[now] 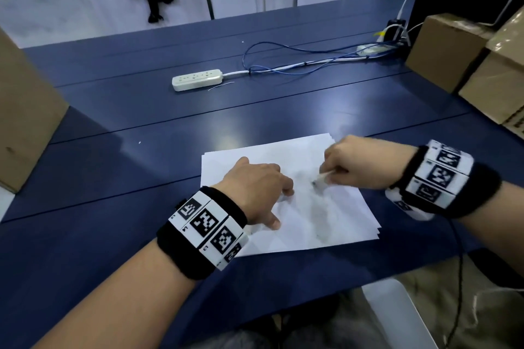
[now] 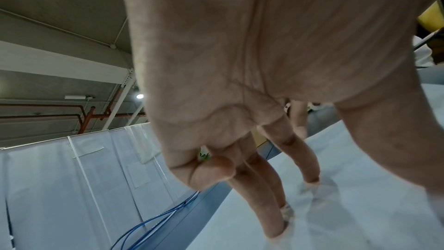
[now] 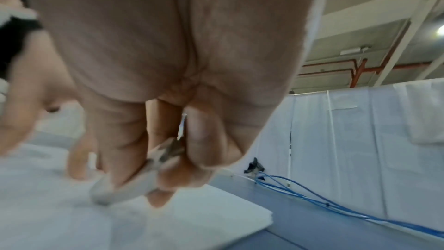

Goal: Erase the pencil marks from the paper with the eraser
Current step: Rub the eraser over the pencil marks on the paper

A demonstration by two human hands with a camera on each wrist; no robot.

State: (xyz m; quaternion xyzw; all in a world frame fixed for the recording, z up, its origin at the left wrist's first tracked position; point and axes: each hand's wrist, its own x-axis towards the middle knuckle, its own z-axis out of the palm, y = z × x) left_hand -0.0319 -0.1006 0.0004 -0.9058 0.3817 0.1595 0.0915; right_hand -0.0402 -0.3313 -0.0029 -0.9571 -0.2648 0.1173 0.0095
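Note:
A stack of white paper (image 1: 334,224) lies on the blue table, with a grey smudged band of pencil marks (image 1: 323,215) down its middle. My right hand (image 1: 354,164) pinches a white eraser (image 1: 320,178) whose dirty tip touches the sheet at the top of the smudge; in the right wrist view the eraser (image 3: 125,187) sits between thumb and fingers on the paper (image 3: 168,221). My left hand (image 1: 261,190) is spread on the left half of the paper, its straight fingertips (image 2: 286,212) pressing the sheet (image 2: 360,216) flat.
A white power strip (image 1: 197,80) with blue and white cables (image 1: 297,66) lies on the far part of the table (image 1: 113,178). Cardboard boxes stand at the left edge (image 1: 25,122) and at the right (image 1: 467,65). White curtains close off the back.

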